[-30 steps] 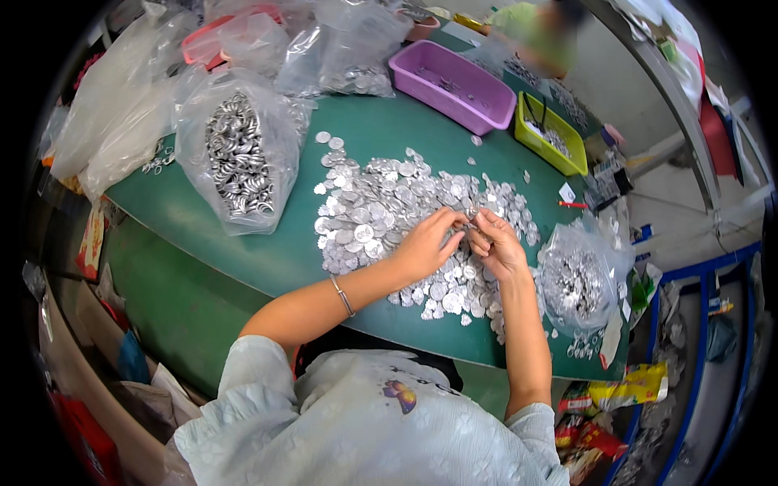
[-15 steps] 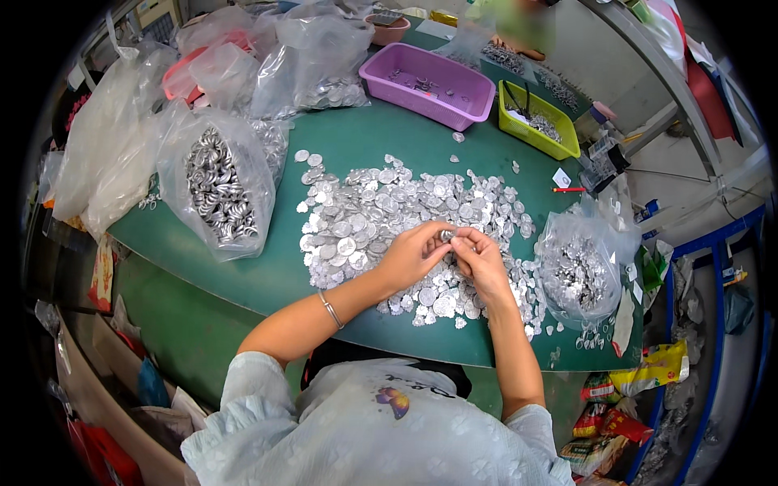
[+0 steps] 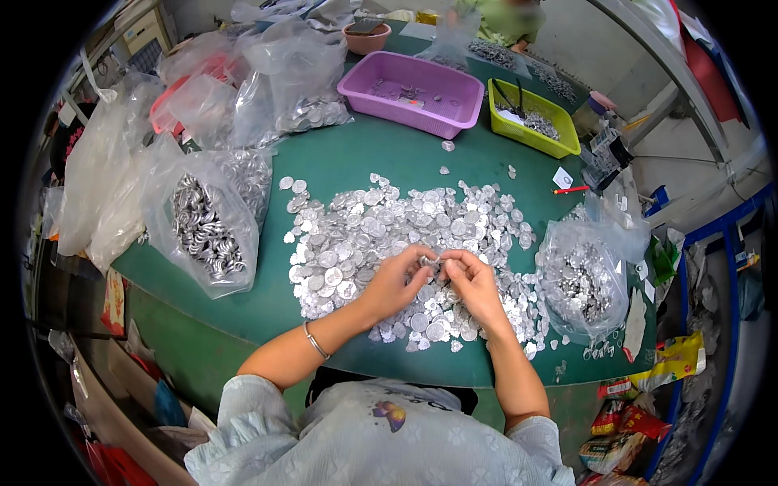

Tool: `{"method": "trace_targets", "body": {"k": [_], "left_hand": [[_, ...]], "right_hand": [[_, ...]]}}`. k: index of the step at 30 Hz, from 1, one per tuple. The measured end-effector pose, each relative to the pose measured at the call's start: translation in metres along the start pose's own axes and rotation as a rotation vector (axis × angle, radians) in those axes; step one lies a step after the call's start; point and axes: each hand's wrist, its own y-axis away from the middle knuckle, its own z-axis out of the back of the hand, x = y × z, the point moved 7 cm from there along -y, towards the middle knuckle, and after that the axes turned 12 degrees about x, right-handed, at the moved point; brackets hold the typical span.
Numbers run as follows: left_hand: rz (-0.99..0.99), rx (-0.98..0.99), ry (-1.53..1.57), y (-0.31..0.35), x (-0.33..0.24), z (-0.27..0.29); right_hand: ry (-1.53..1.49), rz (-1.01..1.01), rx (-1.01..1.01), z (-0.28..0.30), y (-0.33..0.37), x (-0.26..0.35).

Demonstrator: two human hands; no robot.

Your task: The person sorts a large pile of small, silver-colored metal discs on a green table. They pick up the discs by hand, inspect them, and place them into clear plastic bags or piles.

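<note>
Over a spread pile of flat silver metal discs and scalloped pieces [image 3: 348, 243], my two hands meet at the fingertips. My left hand [image 3: 395, 282] is closed, its thumb and fingers curled around a small silver metal piece [image 3: 430, 262]. On the other side of that piece, my right hand [image 3: 472, 285] pinches with thumb and forefinger. The fingers partly cover the piece, and its exact shape is too small to make out. A bracelet [image 3: 316, 340] circles my left wrist.
Left of the pile stands an open plastic bag of curved silver pieces [image 3: 203, 231]; right, another bag of silver parts [image 3: 579, 283]. Behind are a purple basket [image 3: 409, 97], a green basket [image 3: 531, 142] and more bags [image 3: 292, 77]. Another person's sleeve [image 3: 506, 20] shows at the far end.
The whole view has shifted slightly. My hands are a little lower in the picture, still joined at the small piece, and the left fingers have changed their hold. The far person's sleeve and arm have moved.
</note>
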Motion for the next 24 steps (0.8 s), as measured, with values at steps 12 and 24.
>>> {"method": "trace_targets", "body": {"k": [12, 24], "left_hand": [[-0.051, 0.086, 0.077, -0.001, -0.013, -0.007], [-0.065, 0.058, 0.128, -0.001, -0.011, -0.005]], "right_hand": [[0.014, 0.027, -0.007, -0.006, 0.003, 0.009], [0.062, 0.116, -0.026, -0.006, 0.003, 0.008]]}}
